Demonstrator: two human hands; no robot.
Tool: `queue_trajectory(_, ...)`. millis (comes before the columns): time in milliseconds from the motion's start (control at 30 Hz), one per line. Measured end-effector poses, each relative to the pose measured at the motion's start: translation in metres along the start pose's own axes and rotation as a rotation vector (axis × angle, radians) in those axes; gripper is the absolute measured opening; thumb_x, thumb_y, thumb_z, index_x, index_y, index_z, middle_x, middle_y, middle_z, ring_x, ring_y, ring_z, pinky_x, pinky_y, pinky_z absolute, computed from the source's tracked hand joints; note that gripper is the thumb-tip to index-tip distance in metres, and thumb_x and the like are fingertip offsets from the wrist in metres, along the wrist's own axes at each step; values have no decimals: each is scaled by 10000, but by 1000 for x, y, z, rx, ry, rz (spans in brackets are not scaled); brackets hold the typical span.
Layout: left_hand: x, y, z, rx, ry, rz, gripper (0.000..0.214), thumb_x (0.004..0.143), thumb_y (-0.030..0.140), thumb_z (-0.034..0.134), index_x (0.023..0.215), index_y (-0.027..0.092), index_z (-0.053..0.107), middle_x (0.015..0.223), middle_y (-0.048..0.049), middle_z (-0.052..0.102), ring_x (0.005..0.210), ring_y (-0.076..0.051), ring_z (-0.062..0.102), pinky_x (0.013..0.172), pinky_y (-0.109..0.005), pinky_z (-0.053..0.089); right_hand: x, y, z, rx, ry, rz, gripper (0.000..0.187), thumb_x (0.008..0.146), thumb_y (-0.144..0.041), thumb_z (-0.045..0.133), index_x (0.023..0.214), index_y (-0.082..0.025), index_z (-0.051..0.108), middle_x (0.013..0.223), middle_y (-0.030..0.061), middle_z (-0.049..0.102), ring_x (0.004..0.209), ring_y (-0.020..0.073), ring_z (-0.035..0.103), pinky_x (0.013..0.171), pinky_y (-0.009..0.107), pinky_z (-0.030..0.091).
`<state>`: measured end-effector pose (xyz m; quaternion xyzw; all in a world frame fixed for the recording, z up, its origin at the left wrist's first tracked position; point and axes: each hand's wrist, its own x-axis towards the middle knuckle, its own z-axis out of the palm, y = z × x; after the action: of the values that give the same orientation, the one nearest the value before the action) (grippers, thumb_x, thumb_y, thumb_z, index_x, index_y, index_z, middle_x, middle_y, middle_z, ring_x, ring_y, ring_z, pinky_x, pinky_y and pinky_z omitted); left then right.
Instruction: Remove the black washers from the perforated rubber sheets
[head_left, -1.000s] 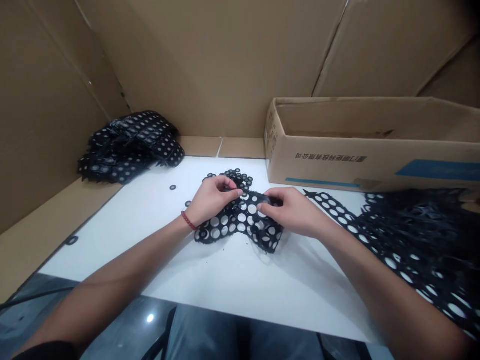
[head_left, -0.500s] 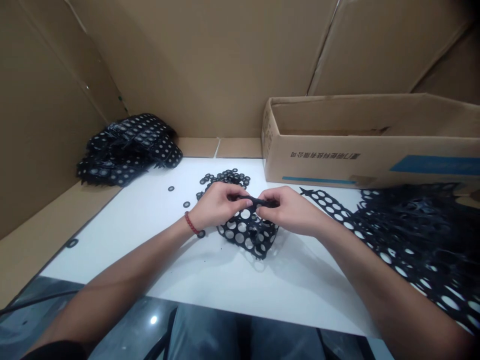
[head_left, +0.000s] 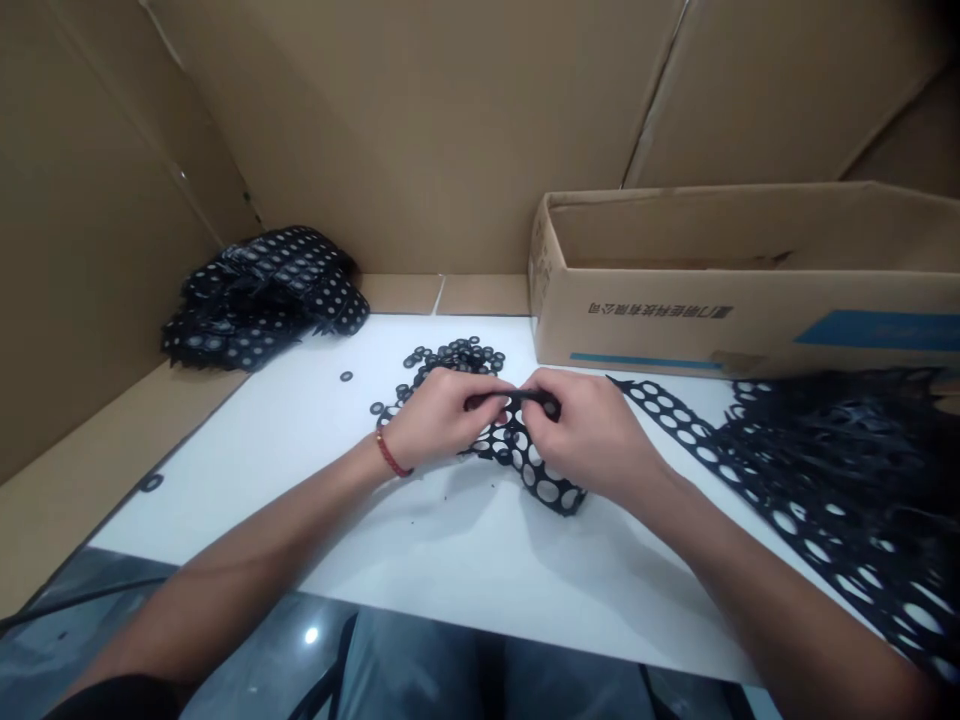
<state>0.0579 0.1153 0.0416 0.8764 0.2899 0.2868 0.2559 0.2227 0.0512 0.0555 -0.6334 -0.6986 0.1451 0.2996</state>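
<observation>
My left hand and my right hand meet over the middle of the white table, both closed on the upper edge of a black rubber sheet full of round holes. The sheet bends over and hangs below my fingers towards the tabletop. Its part inside my fingers is hidden. Just behind my left hand lies a pile of small black rings, partly covered by that hand. A single loose ring rests left of the pile, and another ring lies near the table's left edge.
A heap of black dotted sheets sits at the back left. An open cardboard box stands at the back right. In front of it, punched-out black sheets are heaped along the right side. Cardboard walls enclose the table.
The hanging part of the sheet has swung to the right and spread beneath my right hand. My fingers have drawn closer together along its upper edge.
</observation>
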Motion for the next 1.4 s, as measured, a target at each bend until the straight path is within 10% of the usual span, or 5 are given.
queue_trajectory(167, 0, -3, -14, -85, -115, -152, 259, 799, 391, 595, 709, 158, 666, 598, 3, 610, 532, -100, 488, 500, -219, 361, 6, 8, -8, 199, -119, 129, 137, 749, -251, 487, 701, -203, 606, 538, -31, 508, 453, 108, 403, 431, 240, 274)
queue_trajectory(500, -11, -5, -2, 458, 116, 329, 319, 891, 252, 427, 594, 172, 509, 659, -39, 610, 597, -124, 497, 580, -264, 354, 10, 12, -6, 258, -203, 130, 98, 733, -264, 516, 689, -201, 576, 548, -42, 475, 487, 103, 385, 476, 239, 288)
queue_trajectory(967, -11, 6, 1, 85, 300, -34, 343, 718, 256, 623, 536, 180, 342, 483, 60, 339, 465, -67, 304, 448, -225, 241, 10, 12, -5, 348, -284, 70, 102, 761, -266, 539, 695, -189, 558, 575, -55, 440, 540, 94, 372, 492, 225, 285)
queue_trajectory(1167, -7, 2, -5, -152, 29, -235, 162, 777, 272, 593, 912, 182, 601, 655, 34, 594, 528, -79, 495, 521, -203, 387, 9, 14, -3, 309, -295, 88, 99, 759, -272, 543, 713, -196, 586, 585, -51, 473, 541, 96, 391, 494, 226, 301)
queue_trajectory(1400, -8, -4, -14, -187, -50, -216, 236, 757, 359, 658, 656, 147, 683, 599, -6, 640, 557, -101, 532, 521, -215, 400, 13, 18, -7, 243, -311, 141, 142, 766, -315, 553, 760, -205, 643, 605, -29, 524, 543, 107, 430, 505, 237, 317)
